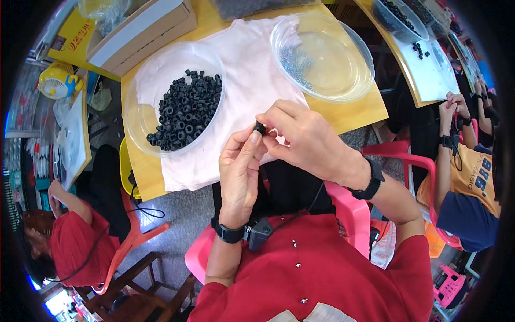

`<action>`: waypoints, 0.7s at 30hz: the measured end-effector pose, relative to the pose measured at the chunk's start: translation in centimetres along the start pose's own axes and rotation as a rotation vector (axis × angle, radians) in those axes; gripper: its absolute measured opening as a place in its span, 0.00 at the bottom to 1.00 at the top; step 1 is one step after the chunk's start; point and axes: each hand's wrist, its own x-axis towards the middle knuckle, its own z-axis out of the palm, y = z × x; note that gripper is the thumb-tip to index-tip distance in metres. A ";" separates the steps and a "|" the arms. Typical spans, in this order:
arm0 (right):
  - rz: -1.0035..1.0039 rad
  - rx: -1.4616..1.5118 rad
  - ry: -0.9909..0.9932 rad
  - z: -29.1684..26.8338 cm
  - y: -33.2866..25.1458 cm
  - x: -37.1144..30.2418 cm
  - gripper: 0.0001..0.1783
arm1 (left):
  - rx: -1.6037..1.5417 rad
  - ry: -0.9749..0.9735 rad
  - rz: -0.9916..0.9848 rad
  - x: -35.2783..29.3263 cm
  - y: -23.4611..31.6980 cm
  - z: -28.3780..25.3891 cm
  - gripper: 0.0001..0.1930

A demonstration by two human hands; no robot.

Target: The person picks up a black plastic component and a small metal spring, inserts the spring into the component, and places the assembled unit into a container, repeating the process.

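Note:
A small black ring-like piece (259, 127) sits between the fingertips of both hands, above the near edge of the table. My left hand (239, 169) pinches it between thumb and fingers from the left. From the right, my right hand (311, 134) closes its thumb and forefinger on the same piece; whether a second tiny part is in those fingers is hidden. Beyond my left hand, a clear round tub (140, 119) holds a heap of black hollow pieces (189, 110). Another clear round tub (340, 67), at the far right, has tiny shiny bits (296, 64) along its left side.
Pale pink cloth (247, 59) covers much of the yellow wooden table (362, 110). A cardboard box (145, 35) stands at the back left. Co-workers sit on both sides, one in a red top (80, 249), another in orange and navy (464, 185). A small yellow fan (58, 80) is far left.

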 end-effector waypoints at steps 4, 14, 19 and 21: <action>-0.013 -0.042 -0.014 0.0 0.2 -0.1 0.13 | -0.017 -0.016 -0.009 0.1 0.0 0.3 0.07; 0.004 -0.019 0.034 0.9 0.2 -0.7 0.10 | 0.040 0.006 0.018 0.1 -0.1 0.0 0.09; -0.103 -0.052 0.069 -0.2 -0.1 0.1 0.13 | 0.125 -0.008 0.106 0.2 0.7 1.5 0.09; -0.115 -0.064 0.067 -0.3 0.0 0.1 0.13 | 0.197 -0.012 0.132 0.6 0.6 1.2 0.08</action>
